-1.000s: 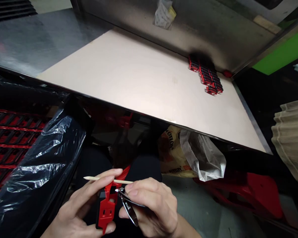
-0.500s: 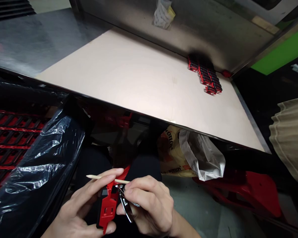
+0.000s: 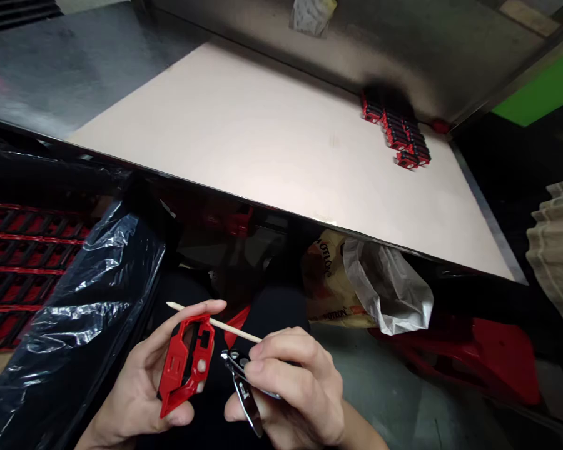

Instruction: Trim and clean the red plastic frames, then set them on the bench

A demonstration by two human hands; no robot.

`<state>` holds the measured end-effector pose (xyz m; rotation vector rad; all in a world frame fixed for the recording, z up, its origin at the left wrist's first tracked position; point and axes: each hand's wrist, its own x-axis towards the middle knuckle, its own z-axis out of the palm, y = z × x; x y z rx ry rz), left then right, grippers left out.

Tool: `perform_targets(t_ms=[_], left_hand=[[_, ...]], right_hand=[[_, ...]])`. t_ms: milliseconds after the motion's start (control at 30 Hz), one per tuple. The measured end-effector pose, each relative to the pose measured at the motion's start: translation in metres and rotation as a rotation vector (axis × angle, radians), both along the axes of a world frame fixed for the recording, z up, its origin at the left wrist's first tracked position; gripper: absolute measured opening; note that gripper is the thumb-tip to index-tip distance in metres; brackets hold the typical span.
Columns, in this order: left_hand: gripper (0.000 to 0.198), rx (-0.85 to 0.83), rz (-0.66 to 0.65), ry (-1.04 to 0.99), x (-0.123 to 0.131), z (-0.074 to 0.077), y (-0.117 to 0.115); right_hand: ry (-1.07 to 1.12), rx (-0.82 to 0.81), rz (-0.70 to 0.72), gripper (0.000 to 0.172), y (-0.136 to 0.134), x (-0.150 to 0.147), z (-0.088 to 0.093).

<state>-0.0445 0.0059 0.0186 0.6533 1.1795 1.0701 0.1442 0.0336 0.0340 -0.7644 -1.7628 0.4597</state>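
Note:
My left hand [image 3: 134, 378] is closed on a red plastic frame-like part [image 3: 172, 370] with black inside it, gripped by its ends between thumb and fingers. The part's open side faces up and right. My right hand [image 3: 304, 384] holds a shiny metal nail clipper [image 3: 249, 409], its lever swung out and its jaws pointing at the red part without touching it. Between the same fingers sits a thin pointed wooden stick [image 3: 237, 330]. It reaches left behind the red part, and its tip shows beyond my left fingers.
Several red and black parts [image 3: 407, 159] stand in rows at the back right of the pale-topped table [image 3: 263, 137]. Left of my legs, a box lined with black plastic [image 3: 89, 319] holds rows of similar parts [image 3: 23, 265]. A printed sack [image 3: 331, 287] hangs below the table edge.
My left hand has turned the red part, so its open frame side now shows. My right hand has moved slightly right, and the clipper is farther from the part.

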Motion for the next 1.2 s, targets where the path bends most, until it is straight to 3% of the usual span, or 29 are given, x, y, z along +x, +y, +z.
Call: perform_targets(t_ms=[67,567,833,1000,1200], left_hand=[[0.084,-0.019,0.040,-0.005,0.002,0.002,0.001],[0.072,0.031,0.092,0.022,0.009,0.008,0.006],[0.076,0.055,0.040,0.016,0.006,0.005,0.002],[0.069,0.154,0.057,0.098,0.007,0.000,-0.006],[0.068,0.312,-0.039,0.240,0.002,-0.013,-0.017]], right_hand=[[0.028,0.038,-0.016,0.013,0.001,-0.002,0.001],[-0.038,-0.018,0.052,0.014,0.001,-0.001,0.005],[-0.030,-0.023,0.047,0.013,0.001,-0.001,0.002],[-0.060,-0.001,0.023,0.014,0.003,0.000,0.000],[-0.075,0.045,0.032,0.014,0.002,-0.001,-0.004]])
